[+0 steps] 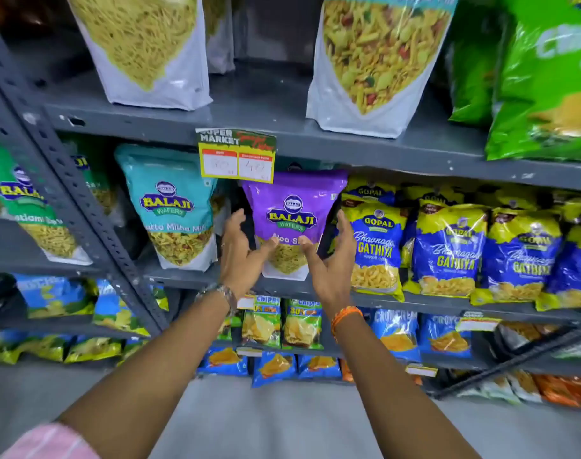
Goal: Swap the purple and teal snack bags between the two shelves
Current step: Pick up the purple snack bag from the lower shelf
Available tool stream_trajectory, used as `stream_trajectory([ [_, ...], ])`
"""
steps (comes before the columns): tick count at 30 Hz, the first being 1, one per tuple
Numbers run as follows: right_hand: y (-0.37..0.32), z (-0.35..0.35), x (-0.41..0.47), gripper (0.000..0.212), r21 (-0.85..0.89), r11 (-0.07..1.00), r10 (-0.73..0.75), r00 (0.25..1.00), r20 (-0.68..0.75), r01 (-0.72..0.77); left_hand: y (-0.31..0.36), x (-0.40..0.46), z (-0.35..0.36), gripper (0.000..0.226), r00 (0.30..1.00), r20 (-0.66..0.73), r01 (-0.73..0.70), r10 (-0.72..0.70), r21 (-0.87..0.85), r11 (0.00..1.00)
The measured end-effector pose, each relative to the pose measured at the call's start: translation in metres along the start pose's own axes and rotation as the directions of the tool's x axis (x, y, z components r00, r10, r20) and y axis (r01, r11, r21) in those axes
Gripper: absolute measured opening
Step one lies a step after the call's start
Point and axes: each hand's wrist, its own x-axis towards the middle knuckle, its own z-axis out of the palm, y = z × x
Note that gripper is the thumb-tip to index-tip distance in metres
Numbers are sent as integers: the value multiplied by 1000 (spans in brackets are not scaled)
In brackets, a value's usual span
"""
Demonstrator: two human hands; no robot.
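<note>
Standing upright at the centre of the frame in the head view, the purple snack bag [294, 223] rests on the grey middle shelf [431, 298], its printed face turned toward the camera and its long axis running top to bottom, sealed edge up and clear window down. The left hand [241, 256] sits at the bag's lower left edge and the right hand [332, 260] at its lower right edge, so the bag lies directly ahead of and between the two palms. Both hands are spread, fingers curled inward, thumbs laid across the lower front of the bag; whether the thumbs actually touch the film cannot be told, and neither hand is closed on the bag. The two hands appear about equally near, the left slightly higher on the side. A yellow price tag [236, 160] hangs from the shelf edge above and overlaps the bag's top left corner. The teal snack bag [171, 207] stands upright on the same shelf to the left of centre, well apart from the hands, also face forward with its long axis vertical. A blue and yellow snack bag [373, 250] stands just beside the purple one on the right, close to the right hand's fingers. Judgement: the coming move is a two-sided clasp, and the neighbouring bag and overhanging tag leave little room.
</note>
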Motion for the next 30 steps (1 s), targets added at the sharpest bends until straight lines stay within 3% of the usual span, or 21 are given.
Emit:
stream_trajectory([
  [2,12,4,15,97,40,997,58,994,89,-62,2,15,5,86,995,69,76,-68,-129,989],
  [5,39,9,41,103,53,988,126,957,261,-144,-3,41,10,69,988,123,115,-92,-193,974],
  [11,59,13,62,97,23,973,195,879,436,-228,-11,64,16,25,985,139,140,-103,-289,947],
  [17,64,9,58,88,-21,981,185,884,430,-195,-8,52,11,24,987,134,125,-90,-287,950],
  [30,2,-33,-36,75,-41,980,183,805,565,-194,13,-52,-59,21,996,69,74,-57,-279,958],
])
